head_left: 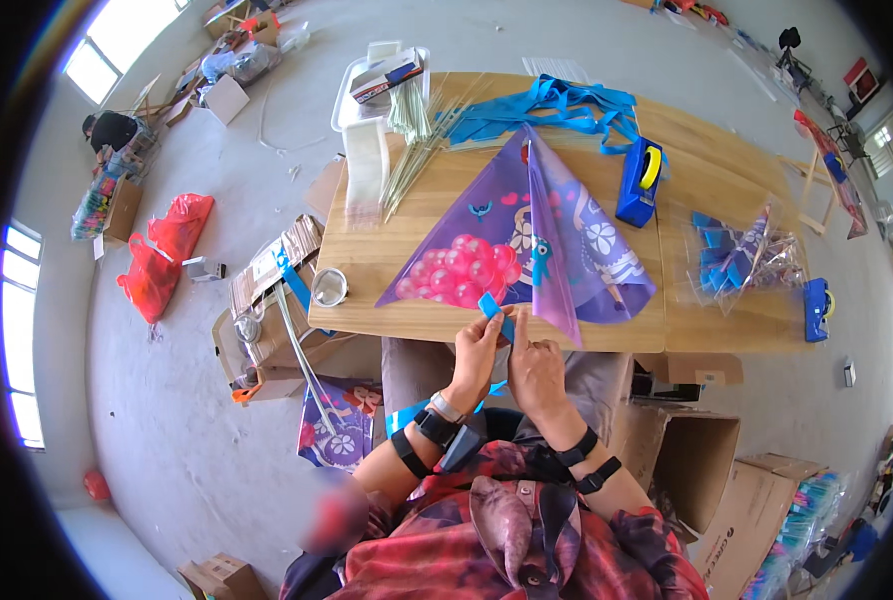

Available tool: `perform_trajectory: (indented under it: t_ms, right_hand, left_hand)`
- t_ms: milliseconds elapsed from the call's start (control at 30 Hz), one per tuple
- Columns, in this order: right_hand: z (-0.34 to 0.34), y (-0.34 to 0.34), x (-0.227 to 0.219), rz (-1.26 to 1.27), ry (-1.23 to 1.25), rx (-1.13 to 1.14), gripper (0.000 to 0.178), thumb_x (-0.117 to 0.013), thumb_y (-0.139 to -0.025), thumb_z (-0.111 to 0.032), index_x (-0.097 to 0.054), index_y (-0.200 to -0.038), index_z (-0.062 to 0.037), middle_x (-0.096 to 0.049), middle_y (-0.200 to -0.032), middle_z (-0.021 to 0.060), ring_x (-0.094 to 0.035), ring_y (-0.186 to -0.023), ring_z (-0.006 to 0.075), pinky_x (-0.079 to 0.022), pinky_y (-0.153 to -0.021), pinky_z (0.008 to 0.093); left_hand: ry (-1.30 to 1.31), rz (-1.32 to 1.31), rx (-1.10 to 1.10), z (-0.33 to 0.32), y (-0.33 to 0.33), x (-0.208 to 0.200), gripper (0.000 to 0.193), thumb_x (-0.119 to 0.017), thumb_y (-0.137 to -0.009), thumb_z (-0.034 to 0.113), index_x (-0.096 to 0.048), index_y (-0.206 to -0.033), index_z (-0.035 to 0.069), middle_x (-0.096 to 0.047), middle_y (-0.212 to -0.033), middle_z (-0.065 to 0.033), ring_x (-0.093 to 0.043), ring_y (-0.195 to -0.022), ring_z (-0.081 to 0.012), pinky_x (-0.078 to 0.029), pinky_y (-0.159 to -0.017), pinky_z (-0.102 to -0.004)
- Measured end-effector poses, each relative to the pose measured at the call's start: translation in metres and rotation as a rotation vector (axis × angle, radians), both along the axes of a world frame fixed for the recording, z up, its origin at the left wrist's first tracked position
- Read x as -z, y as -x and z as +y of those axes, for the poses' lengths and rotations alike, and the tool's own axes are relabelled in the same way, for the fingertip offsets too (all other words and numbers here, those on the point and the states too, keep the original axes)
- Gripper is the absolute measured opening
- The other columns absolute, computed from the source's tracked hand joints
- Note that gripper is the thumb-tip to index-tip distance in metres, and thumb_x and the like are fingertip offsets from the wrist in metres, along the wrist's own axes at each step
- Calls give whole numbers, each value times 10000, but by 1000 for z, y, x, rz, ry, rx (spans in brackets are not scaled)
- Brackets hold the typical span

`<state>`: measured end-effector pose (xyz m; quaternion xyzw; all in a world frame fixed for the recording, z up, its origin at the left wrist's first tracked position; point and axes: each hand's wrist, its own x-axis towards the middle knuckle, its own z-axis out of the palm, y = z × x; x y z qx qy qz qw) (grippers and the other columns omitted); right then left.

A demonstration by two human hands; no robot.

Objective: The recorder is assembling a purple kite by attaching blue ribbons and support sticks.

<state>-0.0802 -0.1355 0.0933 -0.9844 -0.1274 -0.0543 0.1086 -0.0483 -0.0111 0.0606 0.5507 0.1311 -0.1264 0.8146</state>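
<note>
Your left hand (476, 358) pinches the blue ribbon strip (489, 304) tightly, toward seven o'clock on the worktop (365, 258); keep it flat. Your right hand (537, 372), index finger extended, is beside it, grip unclear; smooth gently, avoiding the purple kite (557, 240) at one o'clock.

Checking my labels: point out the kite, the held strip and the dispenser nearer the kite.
Kite (512, 238): head view, middle of its printed panel.
Held strip (490, 304): head view, upper end.
Dispenser (633, 192): head view, blue body.

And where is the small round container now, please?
In the head view, the container sits at the table's near left corner, left of the folded purple sheet.
</note>
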Motion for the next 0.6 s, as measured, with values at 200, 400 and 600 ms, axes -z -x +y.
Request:
perform_trajectory:
  t_ms: [200, 400, 600]
  right_hand:
    - [-28, 8, -5, 114, -486, 96, 701, -718, -954, -322, -457, -1464, 82, -735, -1073, 170, -717, -925, 303, -549, -799, 426]
    - [-52, -10, 16, 343, -978, 259, 384, -768, -934, -269, -689, -1173, 22, -738, -965, 113, -691, -790, 184, -562, -739, 332]
    - [-68, 1, 72, 432, -1229, 417, 180, -746, -947, -162, -700, -1009, 1, -704, -780, 19, -615, -653, 64, -505, -622, 259]
  left_hand:
    - [340, 143, 80, 8, 3, 11, 311, -576, -1077, 236, -674, -1214, -25, -733, -1089, -79, -705, -955, -149, -572, -851, -295]
    - [181, 240, 415, 5, 9, 12, 303, -652, -1038, 245, -698, -1184, -15, -752, -1024, -59, -722, -876, -134, -609, -772, -310]
    - [104, 267, 453, -12, 21, 33, 266, -734, -987, 246, -745, -1092, 2, -766, -1000, -74, -706, -828, -104, -581, -763, -286]
